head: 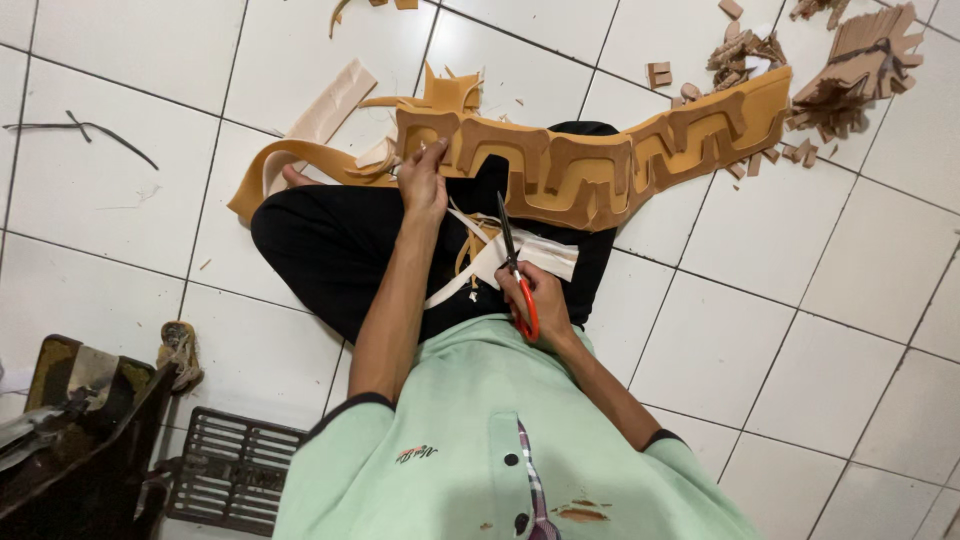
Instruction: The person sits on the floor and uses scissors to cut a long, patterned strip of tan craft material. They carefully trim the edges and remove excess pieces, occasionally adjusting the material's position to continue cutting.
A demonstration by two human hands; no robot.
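1. Two bare hands are at work, both belonging to the person seated cross-legged on the white tiled floor (120, 180) in a pale green shirt and black trousers.
2. The left hand (423, 182) has its fingers closed on the near edge of one long tan foam strip (600, 165), pinching it close to its left end.
3. That strip lies across the person's lap and runs up to the right over the tiles; it is thick, matte and soft-looking, cut into a repeating stepped pattern of blocky notches (the exact number of notches is hard to count, since layers overlap).
4. The right hand (532, 300) is wrapped around the handles of one pair of scissors (514, 268), fingers through the orange loops; the dark blades point up towards the foam and appear nearly shut, their tips just short of the strip.
5. Beneath the scissors lie a few pale, flat offcut bands (525, 255), cream-coloured and ribbon-like, crossing one another on the lap.
6. Beside the left hand, one wider cream band (330, 105) and a curled tan strip (270, 170) rest on the floor.
7. At the upper right are two loose heaps of small tan scraps (850, 65), mostly little rectangular blocks, too many to count.
8. One thin dark strip (80, 130) lies alone at the far left.
9. At lower left sit one dark metal grate (235, 470) with parallel bars and a worn dark bag (80, 430).
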